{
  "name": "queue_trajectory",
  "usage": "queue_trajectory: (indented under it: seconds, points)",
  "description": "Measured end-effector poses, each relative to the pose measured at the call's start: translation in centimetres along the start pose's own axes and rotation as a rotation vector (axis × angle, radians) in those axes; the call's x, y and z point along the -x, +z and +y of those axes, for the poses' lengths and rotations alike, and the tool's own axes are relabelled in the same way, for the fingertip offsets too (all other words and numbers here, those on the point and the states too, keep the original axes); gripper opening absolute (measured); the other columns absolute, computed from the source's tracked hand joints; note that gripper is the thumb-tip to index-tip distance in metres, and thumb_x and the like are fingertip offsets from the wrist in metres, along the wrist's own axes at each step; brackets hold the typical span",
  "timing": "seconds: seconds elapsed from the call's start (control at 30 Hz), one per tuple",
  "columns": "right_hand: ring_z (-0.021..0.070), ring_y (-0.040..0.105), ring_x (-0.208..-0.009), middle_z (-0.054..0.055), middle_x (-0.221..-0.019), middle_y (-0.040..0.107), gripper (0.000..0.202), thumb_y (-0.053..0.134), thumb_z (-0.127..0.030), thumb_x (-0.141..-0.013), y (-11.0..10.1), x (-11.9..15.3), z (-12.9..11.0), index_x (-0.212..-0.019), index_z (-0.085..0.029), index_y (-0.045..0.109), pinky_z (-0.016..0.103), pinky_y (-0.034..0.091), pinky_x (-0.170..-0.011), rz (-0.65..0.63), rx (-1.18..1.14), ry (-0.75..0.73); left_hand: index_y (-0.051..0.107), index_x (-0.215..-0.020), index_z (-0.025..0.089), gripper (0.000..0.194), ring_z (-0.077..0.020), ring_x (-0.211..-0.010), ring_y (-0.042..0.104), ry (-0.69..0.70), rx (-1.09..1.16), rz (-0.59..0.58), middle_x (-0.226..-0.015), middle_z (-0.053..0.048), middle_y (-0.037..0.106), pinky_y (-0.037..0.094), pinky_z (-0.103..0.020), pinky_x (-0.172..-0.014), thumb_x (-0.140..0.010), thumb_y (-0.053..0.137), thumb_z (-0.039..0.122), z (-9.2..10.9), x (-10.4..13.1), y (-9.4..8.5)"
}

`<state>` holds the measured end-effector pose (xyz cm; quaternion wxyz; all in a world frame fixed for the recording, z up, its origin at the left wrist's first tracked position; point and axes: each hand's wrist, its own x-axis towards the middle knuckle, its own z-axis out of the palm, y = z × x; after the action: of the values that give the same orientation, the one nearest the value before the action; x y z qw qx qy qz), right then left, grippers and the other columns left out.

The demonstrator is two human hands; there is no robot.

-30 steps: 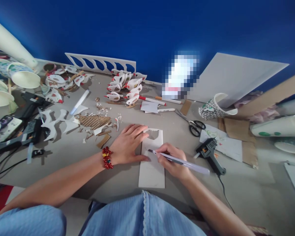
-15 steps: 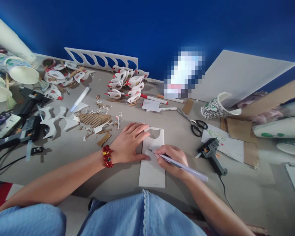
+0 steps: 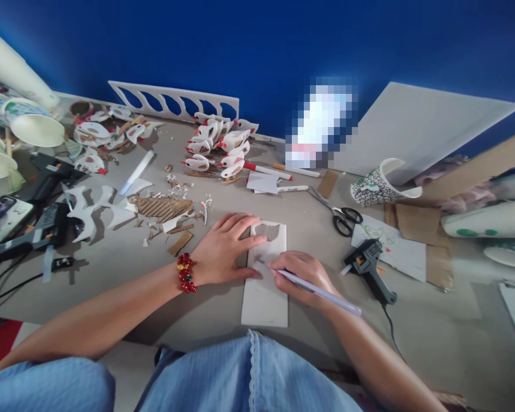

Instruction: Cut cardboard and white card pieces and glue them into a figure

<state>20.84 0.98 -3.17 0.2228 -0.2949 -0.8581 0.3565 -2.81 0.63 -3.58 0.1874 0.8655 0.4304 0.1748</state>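
A white foam board strip [image 3: 264,300] lies upright before me on the grey table, with a ragged-edged hole near its far end. My left hand [image 3: 225,249] rests flat with fingers spread, its fingertips and thumb pressing the strip's left edge. Red beads circle that wrist. My right hand [image 3: 302,277] is closed around a slim lilac craft knife [image 3: 326,296], held like a pen. Its thin tip meets the strip below the hole, at a short dark mark; the fingers partly hide the front of the tool.
Several white bird cut-outs [image 3: 236,140] stand at the back. Corrugated cardboard [image 3: 163,209] and scraps lie left. Scissors [image 3: 345,220], a glue gun [image 3: 371,269] and a patterned paper cup [image 3: 371,186] are right. More glue guns [image 3: 47,226] with cables lie far left.
The knife and right hand have shifted only slightly against the strip. My left hand stays in place, and the whole view has moved a little.
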Motion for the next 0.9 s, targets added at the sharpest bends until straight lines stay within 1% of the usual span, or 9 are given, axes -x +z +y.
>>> queue_trajectory:
  seconds: [0.13,0.27,0.43,0.67,0.9]
  points:
    - [0.0144,0.059,-0.064,0.002,-0.071,0.064,0.012,0.049,-0.024,-0.093,0.0,0.0,-0.2,-0.087,-0.021,0.059,0.024,0.043,-0.061,0.013,0.018,0.012,0.058,-0.128,0.027,0.068,-0.0342,-0.133,0.038,-0.004,0.0,0.0,-0.146,-0.012,0.043,0.03,-0.054,-0.111,-0.072,0.066,0.066,0.0,0.0,0.1]
    - [0.0147,0.058,-0.064,0.001,-0.071,0.063,0.014,0.048,-0.027,-0.094,0.0,0.2,0.1,-0.087,-0.022,0.059,0.024,0.043,-0.061,-0.002,0.019,-0.006,0.059,-0.127,0.028,0.067,-0.0352,-0.132,0.039,-0.007,0.011,0.009,-0.145,-0.011,0.044,0.031,-0.055,-0.11,-0.071,0.069,0.064,0.0,0.0,0.0]
    - [0.0143,0.056,-0.061,0.001,-0.068,0.06,0.014,0.047,-0.026,-0.094,-0.1,0.3,0.4,-0.086,-0.022,0.059,0.024,0.043,-0.06,0.003,0.013,-0.021,0.059,-0.126,0.027,0.066,-0.0349,-0.132,0.039,0.0,0.012,0.01,-0.145,-0.011,0.044,0.031,-0.055,-0.11,-0.072,0.067,0.064,0.0,0.0,0.0]
    - [0.0144,0.058,-0.065,0.001,-0.074,0.064,0.007,0.054,-0.025,-0.09,-0.2,0.5,1.0,-0.091,-0.022,0.06,0.025,0.044,-0.063,-0.008,-0.008,0.007,0.059,-0.127,0.028,0.065,-0.0333,-0.134,0.036,-0.002,-0.01,-0.019,-0.146,-0.011,0.042,0.028,-0.053,-0.112,-0.075,0.061,0.068,-0.1,0.0,-0.1]
    - [0.014,0.057,-0.062,0.002,-0.07,0.063,0.01,0.051,-0.022,-0.092,-0.2,-0.1,-0.1,-0.088,-0.02,0.06,0.024,0.044,-0.061,0.009,-0.004,-0.038,0.058,-0.128,0.028,0.064,-0.0341,-0.134,0.036,0.015,0.003,-0.041,-0.147,-0.011,0.042,0.029,-0.054,-0.111,-0.075,0.064,0.064,-0.2,-0.1,-0.5]
